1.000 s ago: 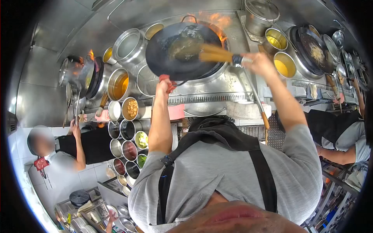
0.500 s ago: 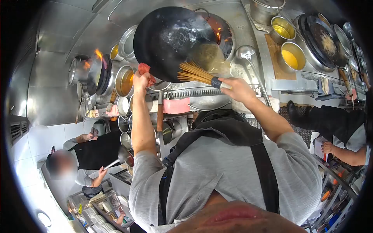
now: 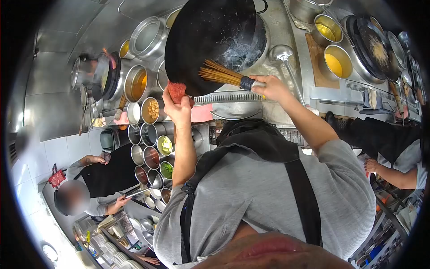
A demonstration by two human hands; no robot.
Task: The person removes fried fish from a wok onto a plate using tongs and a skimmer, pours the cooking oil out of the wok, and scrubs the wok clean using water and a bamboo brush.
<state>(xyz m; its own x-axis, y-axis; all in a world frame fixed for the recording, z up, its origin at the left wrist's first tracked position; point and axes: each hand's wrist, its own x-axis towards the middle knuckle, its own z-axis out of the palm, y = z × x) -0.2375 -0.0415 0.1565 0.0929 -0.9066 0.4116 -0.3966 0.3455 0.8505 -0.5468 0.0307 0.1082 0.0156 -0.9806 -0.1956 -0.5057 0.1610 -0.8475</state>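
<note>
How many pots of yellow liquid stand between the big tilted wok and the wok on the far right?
2: a nearer pot, and a farther pot behind it. I can't see inside the third pot at the top edge.

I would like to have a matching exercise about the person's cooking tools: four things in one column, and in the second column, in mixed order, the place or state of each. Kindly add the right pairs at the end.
Things:
1. wok
2. bristle brush
3. red cloth
4. ladle

Places or states:
A. gripped by the right hand
B. lying on the metal stove top, with no hand on it
C. black and tilted
D. bunched in the left hand

Right pairs: 1-C, 2-A, 3-D, 4-B
</note>
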